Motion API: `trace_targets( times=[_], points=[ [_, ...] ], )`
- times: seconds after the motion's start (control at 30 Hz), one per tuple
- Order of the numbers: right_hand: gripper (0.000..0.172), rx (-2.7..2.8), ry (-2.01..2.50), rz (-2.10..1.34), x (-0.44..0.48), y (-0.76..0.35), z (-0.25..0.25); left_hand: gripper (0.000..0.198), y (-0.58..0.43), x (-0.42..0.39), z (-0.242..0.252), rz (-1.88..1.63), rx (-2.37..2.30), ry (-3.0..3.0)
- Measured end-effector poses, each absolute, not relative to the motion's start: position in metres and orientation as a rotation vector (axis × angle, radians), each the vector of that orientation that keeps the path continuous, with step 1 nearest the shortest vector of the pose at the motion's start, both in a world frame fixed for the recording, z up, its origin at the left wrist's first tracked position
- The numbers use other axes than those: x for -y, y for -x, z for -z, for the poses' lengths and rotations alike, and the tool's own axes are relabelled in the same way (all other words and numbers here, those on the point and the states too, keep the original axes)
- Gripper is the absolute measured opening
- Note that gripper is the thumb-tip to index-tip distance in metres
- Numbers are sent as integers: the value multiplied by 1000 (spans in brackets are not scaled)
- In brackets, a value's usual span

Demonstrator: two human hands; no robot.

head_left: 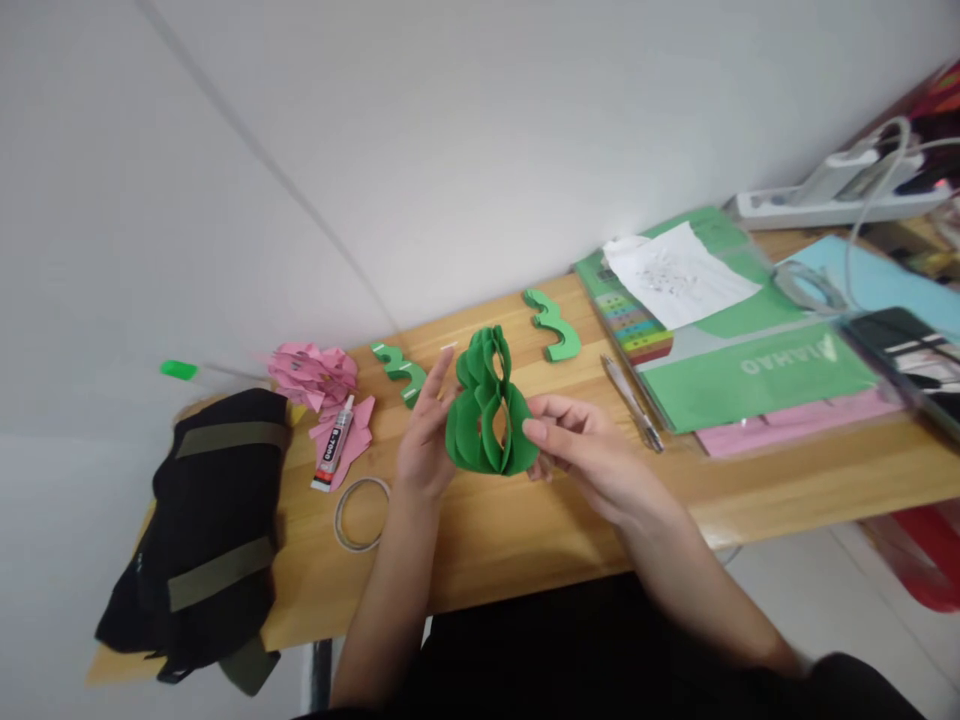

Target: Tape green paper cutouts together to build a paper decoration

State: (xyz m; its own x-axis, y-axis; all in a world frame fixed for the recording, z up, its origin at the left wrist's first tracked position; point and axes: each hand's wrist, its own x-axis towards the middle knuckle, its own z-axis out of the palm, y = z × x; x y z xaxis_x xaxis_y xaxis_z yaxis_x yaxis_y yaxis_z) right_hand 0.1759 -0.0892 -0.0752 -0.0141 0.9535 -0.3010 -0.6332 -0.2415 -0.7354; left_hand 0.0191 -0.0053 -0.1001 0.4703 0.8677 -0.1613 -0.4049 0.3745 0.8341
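Note:
A green layered paper shape (484,410) stands fanned out above the wooden table (525,520), held between both hands. My left hand (426,430) presses its fingers against the shape's left side. My right hand (581,445) pinches the right side with fingertips curled on the paper. Two flat green paper cut-outs lie beyond: one (401,372) just left of the shape, another (553,325) to its right.
Pink paper scraps (315,378), a glue tube (335,445) and a clear tape ring (360,512) lie at left, beside a black bag (210,520). A pen (634,405), a green paper pack (750,370), a white sheet (679,272) and a power strip (832,200) sit right.

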Motion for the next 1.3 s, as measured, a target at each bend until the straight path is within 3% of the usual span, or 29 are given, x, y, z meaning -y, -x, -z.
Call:
trace_targets(
  times=[0.2, 0.43, 0.7, 1.0, 1.3],
  points=[
    [41, 491, 903, -1620, 90, -168, 78, 61, -21, 6, 95, -870, -661, -829],
    [32, 586, 887, -1584, 96, -186, 92, 70, -20, 20, 73, -946, -719, -1009],
    [29, 620, 902, -1599, 91, -187, 105, 64, -25, 35, 52, -1077, -682, -1323],
    [8, 1015, 1164, -1126, 96, -180, 107, 71, -23, 41, 79, -1016, -925, -1477],
    [8, 1481, 1425, -651, 105, -171, 90, 91, -18, 55, 75, -868, -967, -1536]
  ],
)
